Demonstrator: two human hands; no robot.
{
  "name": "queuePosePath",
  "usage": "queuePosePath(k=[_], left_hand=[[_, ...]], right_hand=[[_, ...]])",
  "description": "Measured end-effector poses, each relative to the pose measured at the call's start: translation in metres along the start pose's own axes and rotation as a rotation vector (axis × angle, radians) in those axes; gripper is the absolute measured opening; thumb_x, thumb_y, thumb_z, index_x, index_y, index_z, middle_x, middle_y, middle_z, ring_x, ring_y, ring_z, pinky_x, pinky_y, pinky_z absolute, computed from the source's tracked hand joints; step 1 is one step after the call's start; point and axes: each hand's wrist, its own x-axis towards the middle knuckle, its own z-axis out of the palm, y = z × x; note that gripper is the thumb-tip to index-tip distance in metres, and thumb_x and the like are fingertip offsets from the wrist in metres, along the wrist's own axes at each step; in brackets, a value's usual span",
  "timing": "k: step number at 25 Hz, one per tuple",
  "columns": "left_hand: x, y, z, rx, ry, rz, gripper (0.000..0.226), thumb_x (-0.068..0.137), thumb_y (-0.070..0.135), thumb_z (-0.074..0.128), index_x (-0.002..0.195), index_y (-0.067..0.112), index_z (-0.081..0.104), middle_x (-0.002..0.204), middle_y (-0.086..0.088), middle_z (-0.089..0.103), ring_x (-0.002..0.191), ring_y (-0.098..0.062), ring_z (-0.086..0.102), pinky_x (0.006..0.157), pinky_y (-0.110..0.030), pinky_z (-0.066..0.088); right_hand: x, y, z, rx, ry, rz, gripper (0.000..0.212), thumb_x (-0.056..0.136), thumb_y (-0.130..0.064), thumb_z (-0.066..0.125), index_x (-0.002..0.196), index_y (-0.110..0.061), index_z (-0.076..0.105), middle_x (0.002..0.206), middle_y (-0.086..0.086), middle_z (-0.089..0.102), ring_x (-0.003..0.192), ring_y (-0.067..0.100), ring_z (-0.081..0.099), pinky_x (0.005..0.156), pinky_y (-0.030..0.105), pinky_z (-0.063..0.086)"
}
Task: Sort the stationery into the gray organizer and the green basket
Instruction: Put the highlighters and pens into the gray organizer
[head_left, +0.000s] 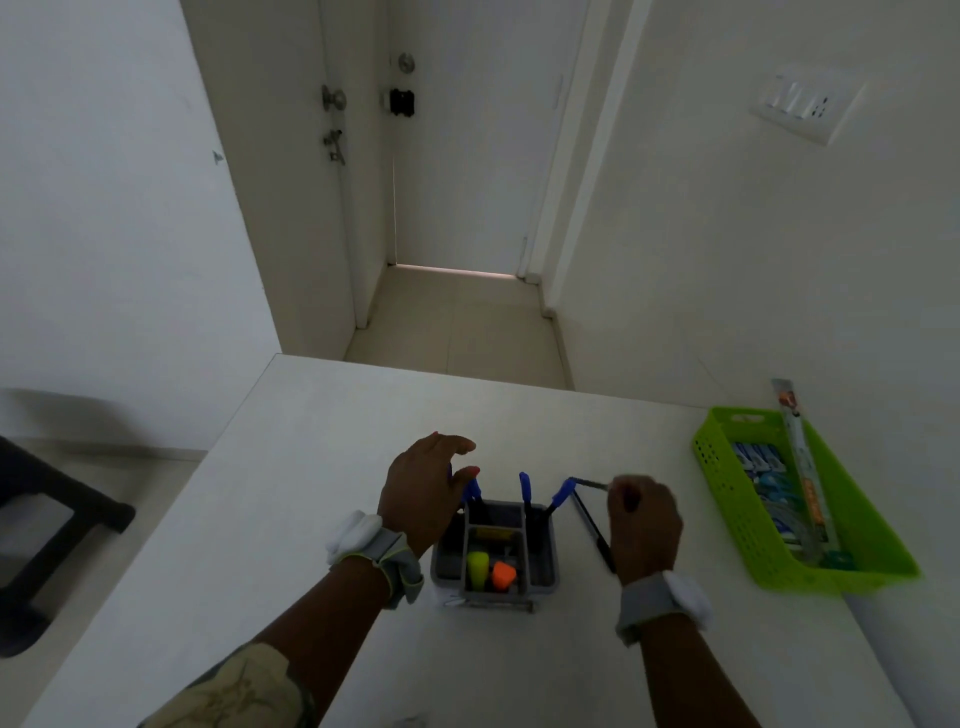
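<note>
The gray organizer stands on the white table between my hands. Blue-capped pens stick up from its rear slots, and a yellow highlighter and an orange one sit in the front. My left hand hovers over its left rear corner, fingers loosely bent, next to a pen cap. My right hand pinches a thin dark pen just right of the organizer. A black pen lies on the table beside it. The green basket sits at the right with packets and a ruler.
A long thin metallic item lies along the organizer's front edge. The table's far edge borders a hallway with doors. A dark chair stands left of the table. A wall runs along the right side behind the basket.
</note>
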Motion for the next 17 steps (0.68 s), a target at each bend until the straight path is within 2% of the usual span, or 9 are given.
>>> queuePosePath(k=[4, 6, 8, 10, 13, 16, 17], left_hand=[[0.004, 0.003, 0.006, 0.166, -0.149, 0.060, 0.028, 0.091, 0.025, 0.052, 0.119, 0.024, 0.059, 0.119, 0.003, 0.063, 0.116, -0.016, 0.053, 0.109, -0.029, 0.025], [0.008, 0.006, 0.007, 0.190, -0.163, 0.091, 0.027, 0.091, 0.020, 0.051, 0.116, 0.024, 0.061, 0.112, 0.003, 0.067, 0.111, -0.015, 0.057, 0.106, -0.025, 0.025], [0.012, 0.011, 0.007, 0.136, -0.204, 0.115, 0.028, 0.089, 0.015, 0.054, 0.116, 0.019, 0.061, 0.109, 0.000, 0.070, 0.104, -0.015, 0.062, 0.087, -0.013, 0.030], [0.015, 0.016, 0.008, 0.038, -0.276, 0.082, 0.030, 0.088, 0.006, 0.054, 0.117, 0.012, 0.059, 0.109, -0.005, 0.069, 0.099, -0.016, 0.065, 0.074, -0.006, 0.031], [0.021, 0.018, 0.011, -0.042, -0.294, 0.038, 0.035, 0.084, -0.004, 0.048, 0.113, 0.013, 0.059, 0.108, -0.008, 0.069, 0.092, -0.014, 0.068, 0.067, -0.004, 0.041], [0.023, 0.021, 0.011, -0.040, -0.336, 0.068, 0.036, 0.085, -0.003, 0.048, 0.117, 0.012, 0.057, 0.114, -0.008, 0.066, 0.097, -0.015, 0.067, 0.073, -0.007, 0.042], [0.023, 0.023, 0.010, -0.020, -0.336, 0.095, 0.035, 0.086, -0.001, 0.049, 0.118, 0.012, 0.057, 0.114, -0.007, 0.066, 0.099, -0.016, 0.066, 0.072, -0.007, 0.039]], right_hand=[[0.036, -0.040, -0.034, 0.256, 0.239, 0.016, 0.024, 0.085, -0.025, 0.053, 0.095, -0.007, 0.065, 0.092, 0.014, 0.066, 0.083, 0.026, 0.061, 0.074, 0.022, 0.042], [0.040, -0.064, -0.047, 0.418, 0.262, -0.005, 0.017, 0.086, -0.018, 0.061, 0.100, -0.009, 0.062, 0.091, 0.006, 0.064, 0.081, 0.022, 0.062, 0.069, 0.020, 0.046], [0.039, -0.086, -0.056, 0.560, 0.175, -0.037, 0.015, 0.085, -0.013, 0.065, 0.099, -0.015, 0.060, 0.085, 0.002, 0.064, 0.078, 0.022, 0.066, 0.069, 0.025, 0.054], [0.034, -0.102, -0.061, 0.585, 0.057, -0.098, 0.015, 0.083, -0.013, 0.066, 0.091, -0.024, 0.061, 0.081, 0.003, 0.068, 0.076, 0.020, 0.069, 0.070, 0.029, 0.055], [0.020, -0.112, -0.058, 0.547, -0.133, -0.170, 0.020, 0.080, -0.011, 0.067, 0.085, -0.030, 0.061, 0.084, 0.004, 0.071, 0.076, 0.012, 0.069, 0.071, 0.022, 0.056], [0.002, -0.110, -0.044, 0.452, -0.286, -0.290, 0.013, 0.081, -0.007, 0.067, 0.089, -0.017, 0.063, 0.084, -0.007, 0.065, 0.080, -0.003, 0.064, 0.071, 0.008, 0.051], [-0.004, -0.107, -0.037, 0.401, -0.319, -0.349, 0.011, 0.081, -0.007, 0.067, 0.089, -0.015, 0.063, 0.083, -0.009, 0.062, 0.082, -0.005, 0.062, 0.071, 0.006, 0.049]])
